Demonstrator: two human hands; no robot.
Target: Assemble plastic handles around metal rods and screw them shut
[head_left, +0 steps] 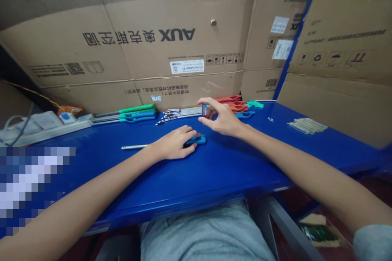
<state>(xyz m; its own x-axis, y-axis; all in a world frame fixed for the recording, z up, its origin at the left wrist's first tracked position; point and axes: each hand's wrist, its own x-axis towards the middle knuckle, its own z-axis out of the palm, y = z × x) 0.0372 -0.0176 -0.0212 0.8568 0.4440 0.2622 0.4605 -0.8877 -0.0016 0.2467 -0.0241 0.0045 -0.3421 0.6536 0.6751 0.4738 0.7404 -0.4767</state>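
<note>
My left hand (177,142) presses a blue plastic handle (200,140) flat on the table, fingers curled over it. A thin metal rod (133,147) extends leftward from under that hand, in line with the handle. Between thumb and fingertips, my right hand (219,117) pinches a small screwdriver (204,109) with a clear and red grip. The screwdriver stands upright, its thin shaft reaching down to the right end of the blue handle. Whether its tip sits in a screw is too small to tell.
Behind my hands lie green and blue handled rods (137,113), several pale rods (183,112) and orange handles (237,106). A power strip (61,128) lies at the left. Clear bagged pieces (308,125) are at the right. Cardboard (137,16) walls the blue table (214,175).
</note>
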